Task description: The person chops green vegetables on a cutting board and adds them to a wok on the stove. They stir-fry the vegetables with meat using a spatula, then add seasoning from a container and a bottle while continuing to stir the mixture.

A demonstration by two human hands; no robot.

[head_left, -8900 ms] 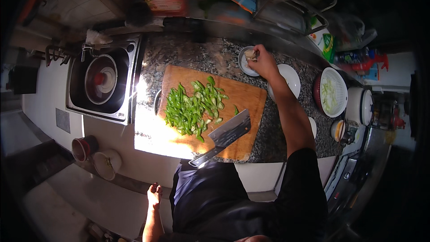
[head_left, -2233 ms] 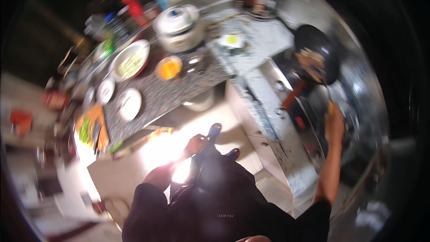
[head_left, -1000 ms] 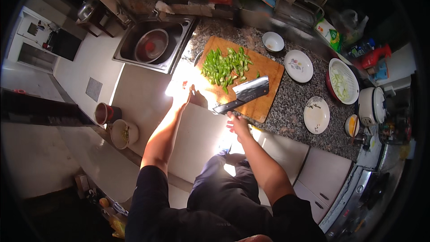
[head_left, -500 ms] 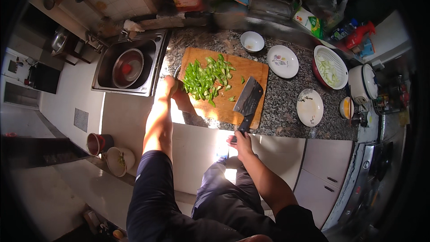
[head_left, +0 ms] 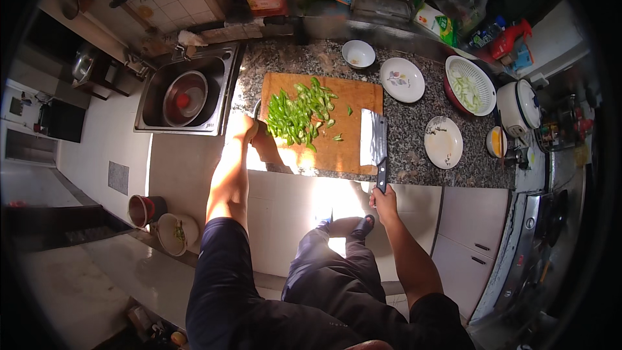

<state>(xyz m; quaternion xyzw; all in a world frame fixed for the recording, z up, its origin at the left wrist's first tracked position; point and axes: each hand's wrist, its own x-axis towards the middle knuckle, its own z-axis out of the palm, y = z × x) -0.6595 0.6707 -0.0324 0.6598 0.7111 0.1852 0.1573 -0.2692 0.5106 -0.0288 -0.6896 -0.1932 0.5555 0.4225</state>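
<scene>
A wooden cutting board (head_left: 350, 149) lies on the speckled granite counter (head_left: 414, 133). On its left half is a heap of cut green vegetable pieces (head_left: 297, 111). My left hand (head_left: 249, 131) rests at the board's left edge, beside the heap. A cleaver (head_left: 374, 137) lies flat over the board's right edge, its black handle pointing toward me. My right hand (head_left: 384, 199) is at the tip of that handle, fingers curled around its end.
A steel sink (head_left: 188, 94) with a metal bowl is left of the board. Beyond and right are a small white bowl (head_left: 358, 54), two white plates (head_left: 402, 80) (head_left: 443, 141), a red colander of sliced vegetables (head_left: 471, 84) and a white pot (head_left: 517, 105). Bottles line the back.
The view has swung and steadied over the counter. The cleaver has gone from tilted to lying flat at the board's right edge. My left hand stays at the board's left edge.
</scene>
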